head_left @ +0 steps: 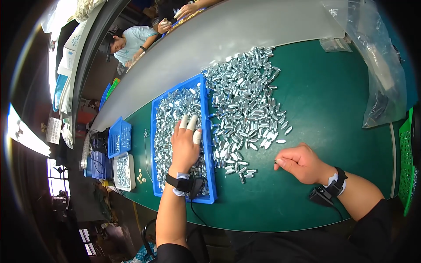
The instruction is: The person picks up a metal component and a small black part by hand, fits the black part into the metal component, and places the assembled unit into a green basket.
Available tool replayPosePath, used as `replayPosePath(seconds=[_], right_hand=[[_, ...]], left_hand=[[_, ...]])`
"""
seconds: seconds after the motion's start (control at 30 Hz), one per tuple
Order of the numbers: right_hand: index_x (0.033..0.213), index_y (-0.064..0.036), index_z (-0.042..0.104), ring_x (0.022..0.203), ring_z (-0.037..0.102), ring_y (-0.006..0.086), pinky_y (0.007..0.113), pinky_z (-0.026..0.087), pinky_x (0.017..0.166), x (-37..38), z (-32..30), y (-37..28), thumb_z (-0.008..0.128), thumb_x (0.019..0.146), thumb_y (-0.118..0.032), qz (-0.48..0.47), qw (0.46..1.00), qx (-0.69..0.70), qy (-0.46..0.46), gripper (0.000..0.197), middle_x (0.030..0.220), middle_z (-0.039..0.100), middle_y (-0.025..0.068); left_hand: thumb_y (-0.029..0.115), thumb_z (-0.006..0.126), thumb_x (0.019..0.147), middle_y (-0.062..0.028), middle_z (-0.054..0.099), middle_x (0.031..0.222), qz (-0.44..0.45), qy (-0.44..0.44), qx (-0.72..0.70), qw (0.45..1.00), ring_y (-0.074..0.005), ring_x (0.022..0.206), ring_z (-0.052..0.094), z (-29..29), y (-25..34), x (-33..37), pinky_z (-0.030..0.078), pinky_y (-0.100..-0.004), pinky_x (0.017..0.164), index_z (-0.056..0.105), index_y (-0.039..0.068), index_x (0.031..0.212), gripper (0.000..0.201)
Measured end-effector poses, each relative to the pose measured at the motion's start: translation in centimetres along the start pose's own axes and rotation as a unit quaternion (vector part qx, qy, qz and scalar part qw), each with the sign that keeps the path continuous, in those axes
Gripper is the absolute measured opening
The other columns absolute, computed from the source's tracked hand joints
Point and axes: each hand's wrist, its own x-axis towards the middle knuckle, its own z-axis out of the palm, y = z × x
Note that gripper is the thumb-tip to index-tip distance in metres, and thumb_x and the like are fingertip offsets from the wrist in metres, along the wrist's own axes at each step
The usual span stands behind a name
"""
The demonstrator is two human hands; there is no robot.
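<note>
A long blue tray (pixel 212 175) full of small shiny metal pieces stands on the green tabletop, left of centre. My left hand (pixel 186 142) lies over the pieces in it, fingers stretched out and pointing away from me; white finger cots cover several fingertips. Whether it presses on the pieces cannot be made out. To the tray's right spreads a loose pile of metal pieces (pixel 245 96), silvery and elongated. Right of the pile's near end, my right hand (pixel 302 163) hovers over or rests on the table, fingers curled and thumb pressed in. A tiny dark spot shows at its fingertips, too small to name.
A small blue basket (pixel 119 138) and a white tub (pixel 124 172) of pieces stand at the left. Right are a clear plastic bag (pixel 380 74) and a green basket (pixel 407 164). A grey panel (pixel 263 26) runs behind; beyond it other people work (pixel 133 41).
</note>
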Motion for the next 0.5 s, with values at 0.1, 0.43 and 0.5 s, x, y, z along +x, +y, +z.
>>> replayPosePath(seconds=[0.1,0.43,0.5], right_hand=[[0.088,-0.0045,0.071,0.051,0.045,0.0107,0.029,0.037,0.051,0.2,0.3,-0.1,0.057,0.101,-0.019,0.006,1.000,0.010,-0.002,0.024,0.056,0.051,0.0018],[0.088,-0.0049,0.072,0.051,0.045,0.0110,0.030,0.038,0.051,0.2,0.1,0.3,0.057,0.101,-0.019,-0.004,1.000,0.006,0.007,0.024,0.057,0.052,0.0028],[0.088,-0.0049,0.072,0.051,0.044,0.0111,0.030,0.037,0.051,0.1,0.1,0.4,0.057,0.101,-0.020,-0.011,1.000,0.004,0.011,0.024,0.057,0.052,0.0029]], left_hand=[[0.022,0.060,0.099,-0.0309,0.045,0.149,-0.054,-0.029,-0.014,0.998,-0.0446,0.136,0.045,-0.1,-2.3,0.3,0.036,-0.0487,0.113,0.053,0.003,0.143,0.048],[0.027,0.063,0.098,-0.0311,0.030,0.159,-0.126,-0.061,-0.175,0.975,-0.0466,0.146,0.032,-4.8,-1.0,-7.3,0.029,-0.0500,0.118,0.040,0.005,0.153,0.063],[0.031,0.064,0.098,-0.0302,0.025,0.161,-0.127,-0.100,-0.083,0.983,-0.0481,0.147,0.027,-4.1,0.4,-8.3,0.027,-0.0532,0.118,0.038,0.007,0.154,0.067]])
